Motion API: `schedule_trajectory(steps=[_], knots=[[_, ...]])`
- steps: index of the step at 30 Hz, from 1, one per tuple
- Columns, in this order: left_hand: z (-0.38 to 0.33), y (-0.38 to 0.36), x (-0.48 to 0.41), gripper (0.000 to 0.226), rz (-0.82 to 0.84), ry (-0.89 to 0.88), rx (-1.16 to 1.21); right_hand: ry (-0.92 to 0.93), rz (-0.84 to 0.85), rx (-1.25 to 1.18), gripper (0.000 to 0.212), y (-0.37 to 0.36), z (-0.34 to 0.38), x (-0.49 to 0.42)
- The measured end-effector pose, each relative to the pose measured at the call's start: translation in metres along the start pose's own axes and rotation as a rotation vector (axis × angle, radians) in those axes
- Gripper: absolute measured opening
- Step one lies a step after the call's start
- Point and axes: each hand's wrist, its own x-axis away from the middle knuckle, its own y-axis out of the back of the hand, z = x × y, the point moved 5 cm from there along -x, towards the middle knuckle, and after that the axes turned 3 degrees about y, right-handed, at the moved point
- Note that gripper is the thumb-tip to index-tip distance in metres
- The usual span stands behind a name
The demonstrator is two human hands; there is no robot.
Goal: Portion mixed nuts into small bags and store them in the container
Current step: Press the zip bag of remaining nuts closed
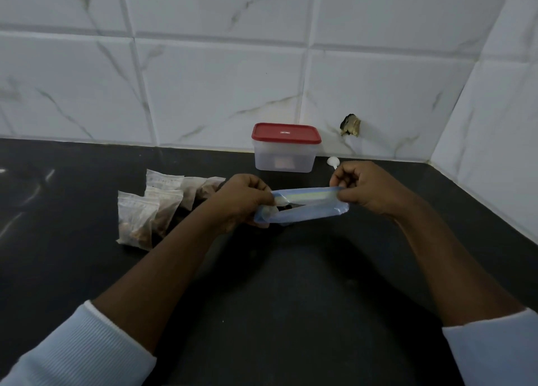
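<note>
Pinching a blue-striped zip bag [305,208] at both ends of its mouth, a person holds it over a black table [291,298], mid-scene. The left grip [241,199] is clenched on the bag's left end, thumb and fingers curled round the plastic. The right grip [361,187] pinches the right end of the strip. The mouth gapes a little near the left end, and something dark shows inside.

At nine o'clock from the bag, a cluster of small clear bags [154,208] filled with brown nuts lies on the table, partly hidden behind the left wrist. At twelve o'clock a clear container [283,158], its red lid [286,132] on, stands close to the marbled white tile wall [233,80]. A white spoon [332,161] lies just beside it at one o'clock, its handle hidden behind the right grip. Pale sleeves [81,348] are pushed up both forearms.
</note>
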Motion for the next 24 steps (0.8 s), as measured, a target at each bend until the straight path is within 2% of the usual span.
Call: schedule_trajectory(steps=[6,11,14,17,20,21,23,24], knots=[[-0.016,0.004,0.011,0.009,-0.378,-0.408,-0.34,0.02,-0.167,0.11,0.022,0.0,0.01,0.0],[-0.018,0.005,0.014,0.007,-0.514,-0.533,-0.444,0.027,-0.25,0.084,0.016,-0.001,0.013,-0.002],[-0.015,0.007,0.01,0.01,-0.496,-0.498,-0.354,-0.022,-0.199,-0.005,0.012,-0.004,0.006,-0.004],[-0.008,0.008,-0.001,0.016,-0.332,-0.332,0.004,-0.06,-0.173,-0.17,0.011,-0.007,0.0,-0.004],[-0.001,0.003,-0.006,0.022,-0.166,-0.136,0.274,-0.115,-0.133,-0.312,0.021,-0.008,-0.003,-0.003],[0.001,0.002,-0.006,0.022,-0.151,-0.103,0.32,-0.123,-0.099,-0.347,0.021,-0.009,-0.004,-0.003],[0.003,0.004,-0.006,0.021,-0.16,-0.074,0.394,-0.104,-0.011,-0.414,0.009,-0.009,-0.004,-0.003],[0.004,0.006,-0.007,0.02,-0.172,-0.069,0.413,-0.095,0.037,-0.433,0.011,-0.009,-0.005,-0.002]])
